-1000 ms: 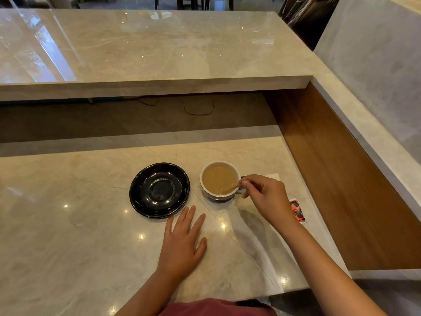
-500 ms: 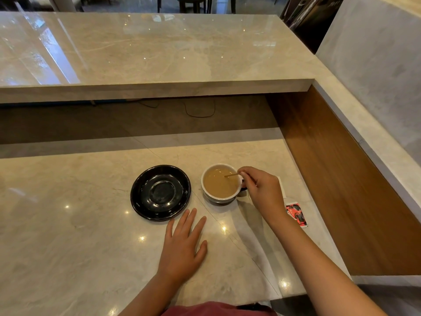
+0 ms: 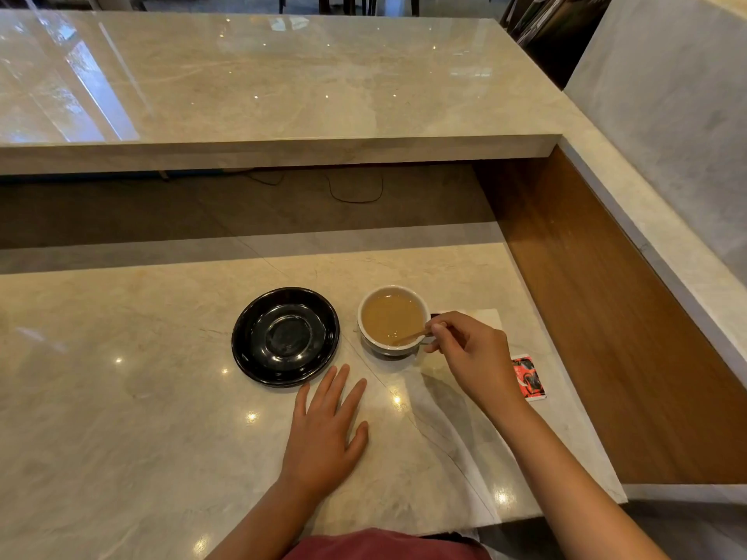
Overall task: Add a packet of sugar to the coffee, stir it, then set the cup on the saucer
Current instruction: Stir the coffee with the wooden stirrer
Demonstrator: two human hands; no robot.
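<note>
A white cup (image 3: pixel 393 349) of light brown coffee stands on the marble counter. My right hand (image 3: pixel 469 353) is at its right rim, fingers pinched on a thin wooden stirrer (image 3: pixel 408 337) whose tip dips into the near right part of the coffee. The black saucer (image 3: pixel 285 336) lies empty just left of the cup, not touching it. My left hand (image 3: pixel 327 434) rests flat on the counter in front of the saucer, fingers spread, holding nothing. A red and black sugar packet (image 3: pixel 529 377) lies on the counter behind my right wrist.
A white napkin (image 3: pixel 485 317) lies under and behind my right hand. A raised marble ledge (image 3: pixel 283 151) runs across the back, and a wooden side panel (image 3: pixel 586 317) walls the right. The counter's near edge (image 3: pixel 525 515) is close to my body.
The stirrer has swung round in the cup: from the near right side, to the far right side, and back to the near right. My left hand has stayed flat.
</note>
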